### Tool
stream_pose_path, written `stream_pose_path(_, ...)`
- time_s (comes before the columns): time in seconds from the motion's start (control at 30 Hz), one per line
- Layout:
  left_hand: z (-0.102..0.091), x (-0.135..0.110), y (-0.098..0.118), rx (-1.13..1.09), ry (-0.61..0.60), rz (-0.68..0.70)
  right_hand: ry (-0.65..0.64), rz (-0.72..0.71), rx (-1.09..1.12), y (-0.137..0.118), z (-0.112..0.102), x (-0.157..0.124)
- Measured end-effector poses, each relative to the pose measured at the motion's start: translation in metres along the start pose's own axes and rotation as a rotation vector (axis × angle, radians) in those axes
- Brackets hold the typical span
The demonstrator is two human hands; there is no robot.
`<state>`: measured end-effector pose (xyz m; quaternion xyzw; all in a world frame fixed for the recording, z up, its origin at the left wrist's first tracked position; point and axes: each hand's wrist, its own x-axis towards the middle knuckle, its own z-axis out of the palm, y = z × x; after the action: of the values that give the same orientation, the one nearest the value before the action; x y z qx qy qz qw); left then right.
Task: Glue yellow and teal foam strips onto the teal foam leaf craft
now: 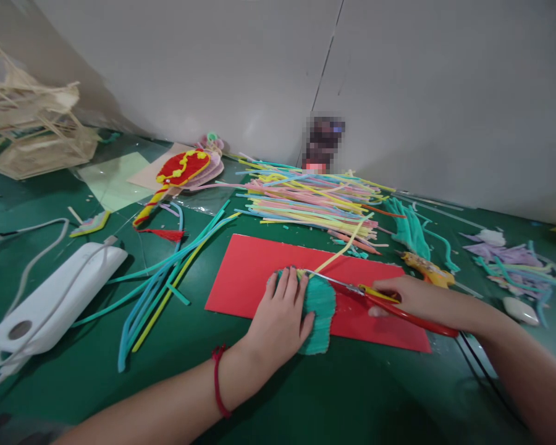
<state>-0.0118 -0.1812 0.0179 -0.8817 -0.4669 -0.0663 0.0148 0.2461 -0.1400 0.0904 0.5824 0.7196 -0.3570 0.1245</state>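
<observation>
My left hand (282,312) lies flat, fingers stretched out, on a rounded teal ribbed piece (321,312) that rests on red card (241,272). My right hand (405,300) grips scissors (380,295) with red and yellow handles. Their metal blades point left and reach the top edge of the teal piece, close to my left fingertips. From that same edge a pale yellow fuzzy strip (345,246) sticks out up and to the right. Whether the blades touch the strip is too small to tell.
Behind the card lies a heap of coloured fuzzy strips (306,201). To the left are loose blue and yellow strips (167,281), a white power bank-like device (60,296) and a red-yellow fan (183,170). A yellow glue gun (429,270) and teal strips (410,228) lie right.
</observation>
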Motion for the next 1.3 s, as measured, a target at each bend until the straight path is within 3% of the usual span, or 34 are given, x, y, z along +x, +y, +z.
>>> stream_pose_path(0.1, 0.0, 0.0, 0.0, -0.003, 0.002, -0.001, -0.076, -0.004, 0.028, -0.001, -0.001, 0.003)
stream_pose_path(0.83, 0.003, 0.0, 0.0, 0.004, 0.019, 0.001, 0.003, -0.015, 0.064, 0.004, 0.014, 0.006)
stream_pose_path(1.3, 0.005, 0.001, 0.0, 0.004, 0.036, 0.003, -0.048, 0.003, 0.065, 0.001, 0.008, 0.01)
